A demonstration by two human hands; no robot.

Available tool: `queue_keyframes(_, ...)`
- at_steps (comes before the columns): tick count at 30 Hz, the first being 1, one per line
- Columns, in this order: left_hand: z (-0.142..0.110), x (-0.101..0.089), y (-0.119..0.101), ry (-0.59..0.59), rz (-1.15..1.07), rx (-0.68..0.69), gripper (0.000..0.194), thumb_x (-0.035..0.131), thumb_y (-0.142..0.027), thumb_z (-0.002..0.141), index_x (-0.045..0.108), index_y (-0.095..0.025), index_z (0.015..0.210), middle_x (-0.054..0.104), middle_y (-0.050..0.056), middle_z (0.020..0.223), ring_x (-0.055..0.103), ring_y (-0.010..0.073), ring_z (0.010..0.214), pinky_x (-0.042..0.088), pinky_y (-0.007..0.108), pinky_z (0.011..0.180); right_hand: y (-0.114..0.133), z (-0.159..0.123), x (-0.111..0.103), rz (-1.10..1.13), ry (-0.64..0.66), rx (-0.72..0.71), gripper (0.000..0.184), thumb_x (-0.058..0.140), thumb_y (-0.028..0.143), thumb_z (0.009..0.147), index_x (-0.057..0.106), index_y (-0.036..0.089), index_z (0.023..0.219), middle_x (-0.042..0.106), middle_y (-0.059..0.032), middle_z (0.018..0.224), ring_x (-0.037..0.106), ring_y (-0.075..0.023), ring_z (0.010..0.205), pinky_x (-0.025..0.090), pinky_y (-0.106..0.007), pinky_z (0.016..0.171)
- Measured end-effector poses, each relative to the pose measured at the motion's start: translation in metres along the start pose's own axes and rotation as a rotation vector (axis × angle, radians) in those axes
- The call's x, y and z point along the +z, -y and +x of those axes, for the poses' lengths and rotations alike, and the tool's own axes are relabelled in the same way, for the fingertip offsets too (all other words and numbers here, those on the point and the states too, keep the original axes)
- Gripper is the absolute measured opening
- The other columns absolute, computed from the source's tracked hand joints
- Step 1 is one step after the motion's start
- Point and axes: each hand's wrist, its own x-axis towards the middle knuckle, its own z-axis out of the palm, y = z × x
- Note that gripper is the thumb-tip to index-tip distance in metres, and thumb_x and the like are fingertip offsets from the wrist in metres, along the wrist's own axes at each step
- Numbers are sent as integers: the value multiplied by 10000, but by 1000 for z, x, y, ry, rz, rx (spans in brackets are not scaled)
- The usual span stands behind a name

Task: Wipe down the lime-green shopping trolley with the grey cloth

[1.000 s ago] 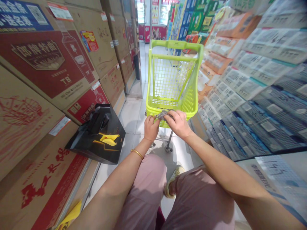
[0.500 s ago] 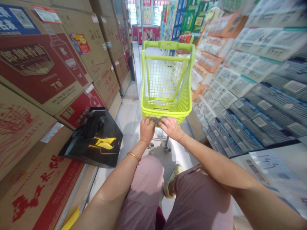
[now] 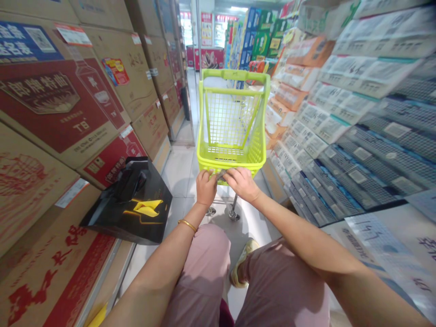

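Fingers of the left hand (image 3: 206,187) are curled together on one end of a small, crumpled grey piece of soft-looking material (image 3: 220,175), seen in the head view; fingers of the right hand (image 3: 242,182) are closed over its other end. Both hands are at the near outer wall of a bright yellow-green plastic basket cart (image 3: 231,166), just below its rim, and the grey piece lies between them against that wall. How far it runs beneath the fingers is hidden.

The basket's mouth is open above the hands, and a metal frame with casters (image 3: 233,214) stands under it on the pale tiled floor (image 3: 177,175). Stacked brown and red cardboard cartons (image 3: 30,168) bound the aisle on the left; beside their lower edge is a glossy black bag with a yellow bow-like piece (image 3: 136,225), a strip of bare floor separating it from the cart. Tight on the right, slanting rows of white, orange and dark-blue plastic-wrapped packs (image 3: 340,136) crowd the cart's side — less floor shows there. Nearer the camera, two knees in dusty-pink trousers (image 3: 204,254) flank the space below the hands — open floor and a yellowish shoe (image 3: 243,263) show between them.
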Motion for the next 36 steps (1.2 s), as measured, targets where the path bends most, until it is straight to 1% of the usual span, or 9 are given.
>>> queue_keyframes(4, 1, -1, -1, -7, 24, 5, 213, 472, -224, 905, 657, -191, 803, 590, 71, 895, 499, 201, 914, 450, 341, 807, -5, 10, -6, 13, -72, 95, 224, 469, 217, 912, 639, 240, 1056, 637, -63, 997, 459, -178, 943, 322, -328, 813)
queue_keyframes(9, 1, -2, -1, 43, 28, -21, 227, 462, -217, 904, 656, -185, 790, 583, 83, 891, 488, 214, 950, 448, 357, 845, -1, 4, 4, 54, -63, 67, 198, 490, 226, 906, 658, 237, 1009, 630, -60, 976, 453, -178, 924, 307, -321, 800)
queue_keyframes(13, 1, -1, 0, 34, 39, -27, 196, 483, -202, 891, 665, -186, 819, 587, 89, 902, 487, 221, 968, 451, 365, 868, 2, -2, 12, 64, -58, 37, 198, 490, 222, 906, 655, 232, 1016, 634, -59, 997, 453, -180, 922, 298, -324, 810)
queue_keyframes(16, 1, -1, 1, 40, 26, -29, 189, 493, -198, 886, 674, -184, 834, 598, 97, 927, 484, 226, 982, 450, 369, 879, 4, -9, 19, 54, -5, 1, 213, 461, 228, 920, 647, 218, 1024, 635, -65, 1011, 458, -181, 927, 306, -324, 806)
queue_keyframes(20, 2, -2, 3, 83, -7, -42, 196, 494, -189, 885, 687, -203, 921, 606, 96, 950, 493, 223, 986, 442, 378, 888, 10, -28, 35, 50, 111, -165, 219, 428, 215, 930, 643, 198, 971, 642, -57, 1014, 461, -173, 891, 332, -318, 762)
queue_keyframes(23, 2, -3, 4, 88, 2, -52, 201, 498, -183, 883, 691, -203, 933, 609, 98, 956, 498, 223, 989, 442, 378, 888, 13, -39, 44, 61, 139, -257, 217, 423, 190, 927, 637, 183, 968, 644, -55, 1005, 465, -170, 884, 343, -314, 740)
queue_keyframes(28, 0, -5, 4, 84, 1, -71, 192, 507, -185, 881, 691, -207, 930, 609, 97, 966, 499, 223, 1012, 439, 376, 900, 13, -29, 34, 96, 215, -204, 230, 414, 200, 934, 638, 189, 981, 639, -68, 1022, 465, -168, 909, 346, -319, 762)
queue_keyframes(31, -2, -5, 4, 82, -8, -73, 186, 507, -194, 883, 685, -212, 934, 609, 94, 977, 498, 224, 1023, 434, 382, 909, 11, -11, 17, 73, 145, -118, 228, 422, 204, 931, 639, 206, 1002, 631, -66, 1022, 460, -171, 920, 332, -322, 784)
queue_keyframes(36, -3, -6, 4, 80, -19, -65, 179, 493, -207, 893, 671, -205, 881, 603, 93, 976, 500, 222, 1015, 434, 377, 893, 1, 13, -5, 7, -99, 10, 197, 474, 213, 911, 648, 237, 999, 615, -51, 977, 443, -169, 899, 315, -316, 787)
